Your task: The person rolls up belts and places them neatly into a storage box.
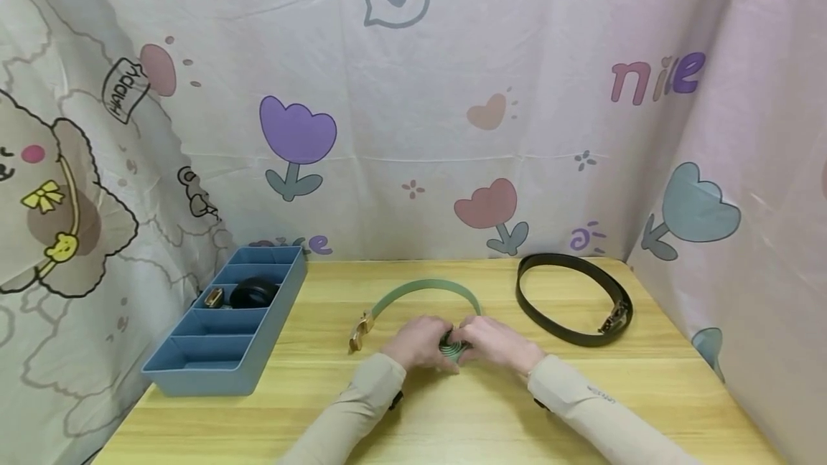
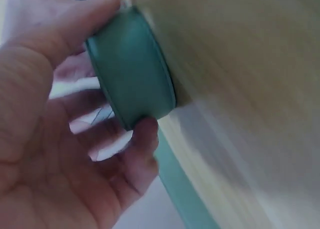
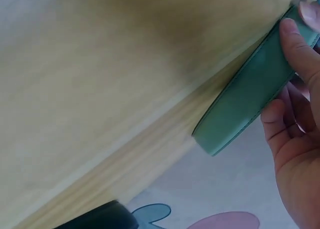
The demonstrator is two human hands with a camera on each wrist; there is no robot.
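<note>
A green belt (image 1: 426,283) lies partly rolled up at the middle of the wooden table, its free strap arcing behind the hands to a gold-coloured buckle (image 1: 360,329) on the left. My left hand (image 1: 423,343) grips the left side of the roll; thumb and fingers curl round the green coil (image 2: 132,69) in the left wrist view. From the other side, my right hand (image 1: 500,343) holds the roll. In the right wrist view its fingers pinch the green strap (image 3: 250,94) near the coil. Both hands hide much of the roll in the head view.
At the left stands a blue divided box (image 1: 274,336); one compartment holds a coiled black belt (image 1: 254,293) with a gold-coloured buckle (image 1: 215,298). A black belt (image 1: 562,336) lies in an open loop at the back right. Printed cloth (image 1: 413,92) hangs behind the table.
</note>
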